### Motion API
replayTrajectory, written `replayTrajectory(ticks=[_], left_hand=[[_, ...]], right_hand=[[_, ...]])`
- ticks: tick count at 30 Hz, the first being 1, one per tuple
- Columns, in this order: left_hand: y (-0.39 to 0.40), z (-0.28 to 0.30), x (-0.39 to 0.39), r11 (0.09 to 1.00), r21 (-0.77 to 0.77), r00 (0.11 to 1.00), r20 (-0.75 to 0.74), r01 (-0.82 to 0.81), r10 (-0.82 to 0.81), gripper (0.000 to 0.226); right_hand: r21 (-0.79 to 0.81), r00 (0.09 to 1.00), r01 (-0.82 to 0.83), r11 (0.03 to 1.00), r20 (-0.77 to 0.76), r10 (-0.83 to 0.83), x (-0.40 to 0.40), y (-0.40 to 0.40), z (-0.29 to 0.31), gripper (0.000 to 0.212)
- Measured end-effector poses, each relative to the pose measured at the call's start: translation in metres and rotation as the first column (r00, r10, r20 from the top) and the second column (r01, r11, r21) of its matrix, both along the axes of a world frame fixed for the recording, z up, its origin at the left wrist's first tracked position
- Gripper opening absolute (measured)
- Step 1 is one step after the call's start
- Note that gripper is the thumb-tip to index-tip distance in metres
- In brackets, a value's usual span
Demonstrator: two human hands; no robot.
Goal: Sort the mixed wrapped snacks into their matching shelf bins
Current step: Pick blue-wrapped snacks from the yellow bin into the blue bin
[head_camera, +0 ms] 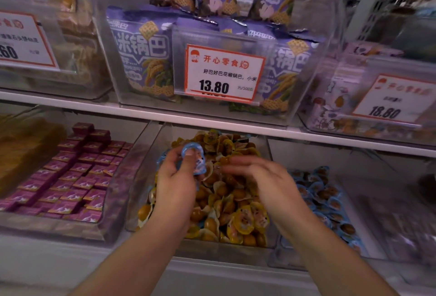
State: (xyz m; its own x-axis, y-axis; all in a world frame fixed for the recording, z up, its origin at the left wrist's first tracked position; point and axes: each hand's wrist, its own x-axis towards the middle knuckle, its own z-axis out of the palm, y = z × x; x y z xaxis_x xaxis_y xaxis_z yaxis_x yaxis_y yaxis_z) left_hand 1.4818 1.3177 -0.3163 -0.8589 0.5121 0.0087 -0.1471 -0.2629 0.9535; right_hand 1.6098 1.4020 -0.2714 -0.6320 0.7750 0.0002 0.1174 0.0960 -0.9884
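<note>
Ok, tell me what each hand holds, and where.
Left hand pinches blue-wrapped snack packets by their edges; right hand appears empty.

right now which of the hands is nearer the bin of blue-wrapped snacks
Right. The right hand hovers just left of the blue-wrapped snacks; the left hand is farther left over the yellow-wrapped snacks.

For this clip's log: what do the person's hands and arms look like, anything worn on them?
Both the left hand and the right hand are bare: no gloves, rings, watch or bracelets show. Both forearms are uncovered down to the bottom edge of the picture, with no sleeve in view. The left thumbnail is short and looks unpainted. The right hand is slightly blurred.
</note>
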Motion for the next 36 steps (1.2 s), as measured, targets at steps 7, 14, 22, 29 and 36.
replayTrajectory(ticks=[7,14,22,29,36], left_hand=[[0.002,0.012,0.049,0.985,-0.158,0.695,-0.702,0.064,-0.157,0.02],[0.01,0.007,0.063,0.912,-0.379,0.349,-0.843,0.158,-0.41,0.06],[0.025,-0.021,0.021,0.711,-0.703,0.234,-0.693,-0.006,-0.682,0.04],[0.026,-0.018,0.003,0.631,-0.743,0.21,-0.669,-0.223,-0.713,0.05],[0.037,-0.02,0.004,0.561,-0.761,0.218,-0.638,-0.326,-0.739,0.051]], right_hand=[[-0.622,0.955,-0.224,0.75,-0.295,0.04,0.001,-0.02,0.0,0.054],[-0.348,0.933,0.115,0.931,-0.285,-0.222,0.034,0.011,0.005,0.026],[-0.025,0.923,0.338,0.941,0.207,-0.326,0.084,0.078,-0.018,0.03],[0.303,0.942,0.311,0.901,0.03,-0.335,0.074,0.067,-0.025,0.03],[0.539,0.976,0.132,0.832,0.078,-0.205,0.057,0.045,-0.041,0.017]])
